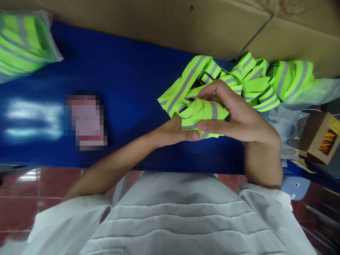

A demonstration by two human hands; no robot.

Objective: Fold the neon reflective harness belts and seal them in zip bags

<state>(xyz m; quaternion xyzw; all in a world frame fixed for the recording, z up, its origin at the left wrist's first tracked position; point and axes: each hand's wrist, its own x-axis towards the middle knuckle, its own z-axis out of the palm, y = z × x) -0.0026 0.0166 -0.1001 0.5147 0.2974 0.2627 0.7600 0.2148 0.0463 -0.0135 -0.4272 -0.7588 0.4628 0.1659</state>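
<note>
Both hands grip the bundle [215, 112]: the left hand [174, 132] closes on its left end, thumb along the near edge, and the right hand [239, 118] cups its right side, thumb on top. More straps [255, 79] lie just beyond the grip and to its right, on the table [132, 78]; whether any joins the bundle is hidden. The webbing looks light, soft, hardly fragile, perhaps slightly slick, so its layers could slide; pinching across all the folds should hold best.
</note>
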